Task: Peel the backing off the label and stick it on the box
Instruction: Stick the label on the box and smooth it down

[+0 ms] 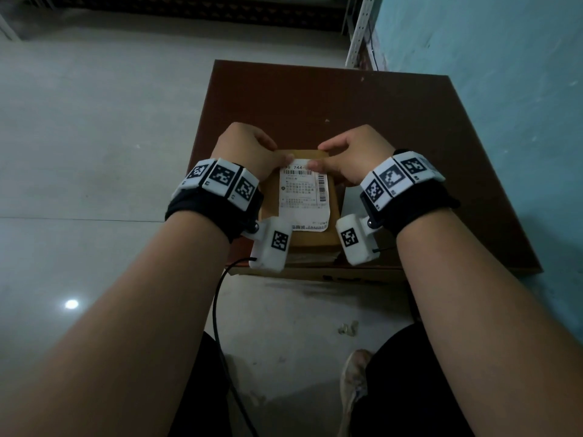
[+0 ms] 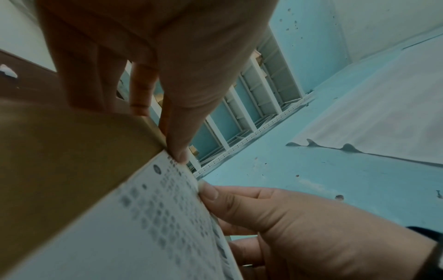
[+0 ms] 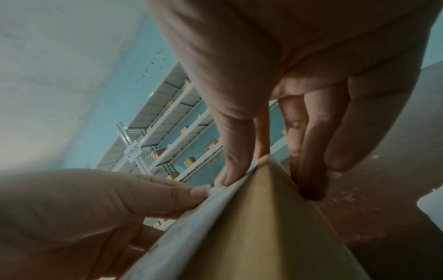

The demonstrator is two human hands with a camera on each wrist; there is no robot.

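Already the label (image 1: 304,192) lies face up on the box (image 1: 299,238), which sits on the bench (image 1: 410,137). Your left hand (image 1: 249,149) and right hand (image 1: 353,152) pinch its far edge, thumbs on top, probably aligning it before pressing down.

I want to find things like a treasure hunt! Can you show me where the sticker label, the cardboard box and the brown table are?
label (image 1: 303,197): head view, middle of its printed white face.
box (image 1: 270,197): head view, bare brown top left of the label.
table (image 1: 394,127): head view, bare dark brown top beyond the hands.
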